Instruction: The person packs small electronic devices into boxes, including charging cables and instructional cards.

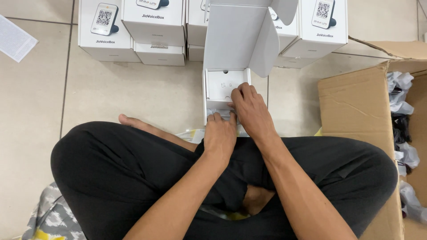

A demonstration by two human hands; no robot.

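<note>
A: Black trousers point(133, 178) are seen nearest, on crossed legs, with a patterned grey cloth point(49, 213) spread on the tiled floor point(147, 93) beneath. What is held by the hands?

B: The open white box point(224, 89) is set on the floor just beyond the knees, its lid point(235, 35) raised upright. The left hand point(220, 135) is laid at the near edge of the box, fingers bent over a crinkled plastic-wrapped item point(218, 112), which is pressed down there. The right hand point(249, 109) is placed just beyond it, fingertips curled onto the white insert inside. Nothing is clasped fully by either hand; both are half closed and pushing.

A: How is this step done well, by your judgement?

B: The wrapped item is probably best pressed in flat and evenly, so that the insert is not buckled. The box should be steadied by one hand while the other tucks. The lid is best kept back until everything is seated.

A: And farther off?

B: A brown cardboard carton point(356, 106) is seen at the right, with more wrapped pieces point(400, 93) inside. Closed white boxes point(155, 26) are lined up at the far side, and a white sheet point(15, 38) is left at the far left.
</note>
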